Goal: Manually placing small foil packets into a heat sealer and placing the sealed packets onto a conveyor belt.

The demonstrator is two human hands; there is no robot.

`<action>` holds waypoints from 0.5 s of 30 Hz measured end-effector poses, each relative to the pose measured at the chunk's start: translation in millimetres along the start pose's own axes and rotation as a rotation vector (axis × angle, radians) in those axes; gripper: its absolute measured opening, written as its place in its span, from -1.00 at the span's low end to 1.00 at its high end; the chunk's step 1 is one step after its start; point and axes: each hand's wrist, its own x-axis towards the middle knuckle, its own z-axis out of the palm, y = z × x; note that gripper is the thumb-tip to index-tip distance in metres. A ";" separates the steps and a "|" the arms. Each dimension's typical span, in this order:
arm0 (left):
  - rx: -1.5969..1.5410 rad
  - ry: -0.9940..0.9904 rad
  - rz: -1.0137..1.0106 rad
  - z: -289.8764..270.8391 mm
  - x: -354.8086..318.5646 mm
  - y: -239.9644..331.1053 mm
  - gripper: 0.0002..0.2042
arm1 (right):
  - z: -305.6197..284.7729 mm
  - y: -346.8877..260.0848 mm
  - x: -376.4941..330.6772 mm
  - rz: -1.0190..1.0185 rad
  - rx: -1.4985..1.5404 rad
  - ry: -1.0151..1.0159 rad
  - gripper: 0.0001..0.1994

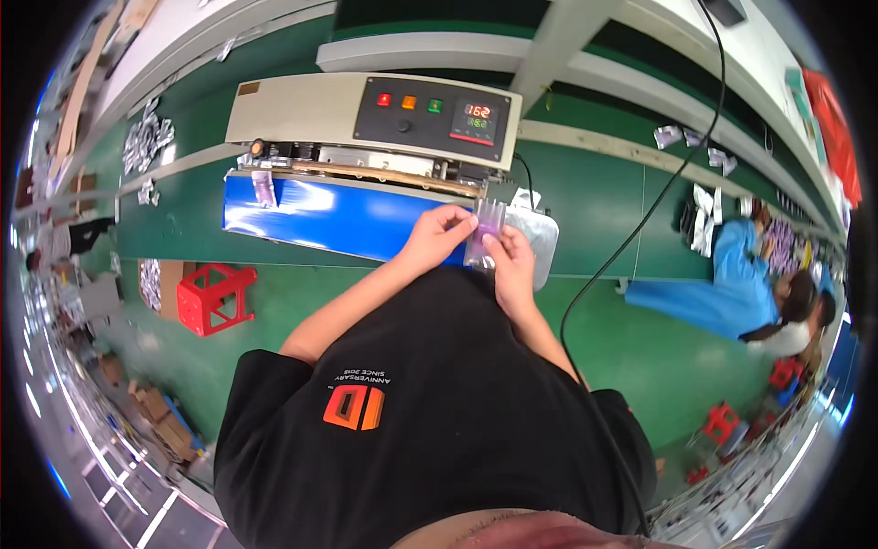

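A small clear pouch with something purple inside is pinched between my two hands at the right end of a sealing machine. My left hand closes thumb and fingers on its left edge. On its right side my right hand grips it, thumb pressed on the front. The machine's beige body has lit buttons and a digital display. Below it runs a blue conveyor belt, and a similar pouch lies at the belt's left end. What exactly is inside the held pouch is too small to tell.
Right of the belt sits a grey metal plate. Silvery packets lie piled on the green bench at left. A red stool stands on the floor, a black cable hangs at right, and a person in blue works farther right.
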 end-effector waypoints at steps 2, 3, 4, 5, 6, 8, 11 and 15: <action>0.027 0.020 -0.065 -2.0 -0.5 -4.0 -0.86 | -3.7 0.2 2.7 -0.015 0.004 0.017 -0.79; 0.030 -0.008 -0.060 -2.2 -1.7 -5.4 -0.86 | -5.4 0.5 3.2 0.014 0.013 0.038 -0.87; -0.064 0.017 -0.093 -1.0 -2.5 -7.1 -0.86 | -7.3 2.0 3.4 0.086 0.006 0.094 -0.93; -0.171 0.009 -0.106 -0.8 -1.7 -8.2 -0.86 | -7.9 4.1 5.7 0.038 0.028 0.069 -0.93; -0.153 0.032 -0.127 0.1 -0.4 -9.2 -0.86 | -8.4 6.8 8.1 0.049 0.042 0.093 -0.95; -0.105 0.058 -0.192 1.4 4.9 -11.3 -0.87 | -10.0 12.7 15.1 0.043 0.072 0.127 -0.91; -0.179 0.095 -0.234 5.1 16.5 -16.4 -0.86 | -9.6 22.8 29.1 0.004 0.028 0.289 -0.90; -0.297 0.096 -0.391 4.4 30.2 -22.5 -0.85 | -7.3 30.1 40.3 -0.034 0.073 0.391 -0.89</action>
